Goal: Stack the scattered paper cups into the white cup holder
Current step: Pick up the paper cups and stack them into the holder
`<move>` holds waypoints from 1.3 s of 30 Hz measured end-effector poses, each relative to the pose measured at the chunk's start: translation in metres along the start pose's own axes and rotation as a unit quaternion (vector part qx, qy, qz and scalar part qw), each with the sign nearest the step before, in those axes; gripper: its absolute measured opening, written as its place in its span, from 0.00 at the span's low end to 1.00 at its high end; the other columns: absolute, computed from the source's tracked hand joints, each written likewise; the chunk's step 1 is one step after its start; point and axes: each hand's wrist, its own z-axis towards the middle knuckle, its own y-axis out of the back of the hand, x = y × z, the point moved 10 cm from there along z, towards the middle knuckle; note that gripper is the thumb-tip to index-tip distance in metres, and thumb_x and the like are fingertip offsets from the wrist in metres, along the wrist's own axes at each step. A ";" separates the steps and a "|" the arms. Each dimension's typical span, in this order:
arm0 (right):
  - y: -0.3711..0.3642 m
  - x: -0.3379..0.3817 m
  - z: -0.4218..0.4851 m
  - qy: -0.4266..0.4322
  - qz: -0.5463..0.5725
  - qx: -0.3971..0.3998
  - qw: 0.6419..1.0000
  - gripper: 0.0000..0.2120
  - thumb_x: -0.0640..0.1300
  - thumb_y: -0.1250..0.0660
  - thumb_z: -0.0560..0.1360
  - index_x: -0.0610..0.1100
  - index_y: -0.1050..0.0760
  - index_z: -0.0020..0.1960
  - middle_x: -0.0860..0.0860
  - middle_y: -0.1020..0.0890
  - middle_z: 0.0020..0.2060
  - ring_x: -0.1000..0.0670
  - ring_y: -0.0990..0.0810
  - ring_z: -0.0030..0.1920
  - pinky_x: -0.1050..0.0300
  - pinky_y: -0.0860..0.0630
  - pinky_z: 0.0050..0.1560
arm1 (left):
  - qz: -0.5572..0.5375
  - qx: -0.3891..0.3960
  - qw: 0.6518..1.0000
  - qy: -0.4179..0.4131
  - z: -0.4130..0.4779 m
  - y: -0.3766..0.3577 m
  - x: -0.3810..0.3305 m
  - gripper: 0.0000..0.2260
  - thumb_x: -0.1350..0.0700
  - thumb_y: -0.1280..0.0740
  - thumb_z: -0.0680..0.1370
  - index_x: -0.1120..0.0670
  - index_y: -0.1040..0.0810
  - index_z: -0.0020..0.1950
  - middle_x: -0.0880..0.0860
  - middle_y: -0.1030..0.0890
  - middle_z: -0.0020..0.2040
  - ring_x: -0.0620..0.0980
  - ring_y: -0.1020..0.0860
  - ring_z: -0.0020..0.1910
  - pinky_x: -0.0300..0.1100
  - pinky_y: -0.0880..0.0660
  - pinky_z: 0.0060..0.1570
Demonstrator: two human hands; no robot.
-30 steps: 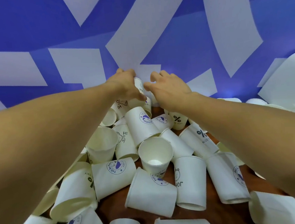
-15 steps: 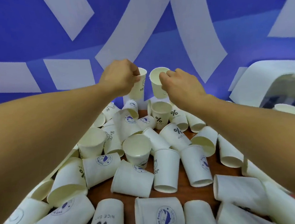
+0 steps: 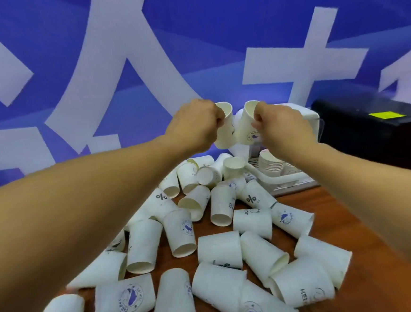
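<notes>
Left hand (image 3: 194, 126) clamps one cup (image 3: 225, 127), raised over the table's (image 3: 352, 218) far edge. Right hand (image 3: 282, 125) clamps a second cup (image 3: 246, 125) just beside it. Holder (image 3: 308, 118) stands behind; loose cups (image 3: 219, 248) litter the table.

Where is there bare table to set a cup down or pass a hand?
Bare table at the right, bordered by the scattered cups, the white cup holder and the right forearm. Centre and left are crowded: packed cups, only slivers of wood between.

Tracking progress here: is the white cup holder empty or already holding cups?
Holding cups: a nested stack of paper cups stands, rims up, inside the white cup holder.
</notes>
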 end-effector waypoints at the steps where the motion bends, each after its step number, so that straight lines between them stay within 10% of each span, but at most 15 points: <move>1: 0.005 -0.018 -0.004 -0.008 -0.013 -0.003 1.000 0.08 0.47 0.40 0.80 0.41 0.31 0.49 0.42 0.22 0.41 0.41 0.29 0.38 0.52 0.35 0.34 | -0.001 0.000 1.000 -0.012 0.006 -0.004 -0.018 0.08 0.57 0.37 0.79 0.53 0.19 0.47 0.55 0.25 0.40 0.60 0.25 0.41 0.48 0.28 0.36; 11: -0.024 -0.132 -0.021 -0.063 -0.058 0.019 0.996 0.10 0.42 0.31 0.74 0.46 0.30 0.52 0.43 0.20 0.48 0.41 0.21 0.43 0.46 0.20 0.41 | -0.040 -0.006 0.998 -0.048 0.055 -0.077 -0.104 0.08 0.54 0.37 0.79 0.50 0.17 0.49 0.54 0.22 0.40 0.60 0.26 0.40 0.46 0.29 0.35; 39: -0.139 -0.162 -0.039 -0.046 -0.020 0.117 0.992 0.03 0.40 0.38 0.75 0.44 0.26 0.45 0.44 0.21 0.42 0.44 0.30 0.36 0.55 0.37 0.33 | -0.005 0.096 0.994 -0.055 0.049 -0.184 -0.120 0.16 0.65 0.37 0.79 0.55 0.21 0.65 0.58 0.19 0.59 0.59 0.20 0.52 0.47 0.24 0.49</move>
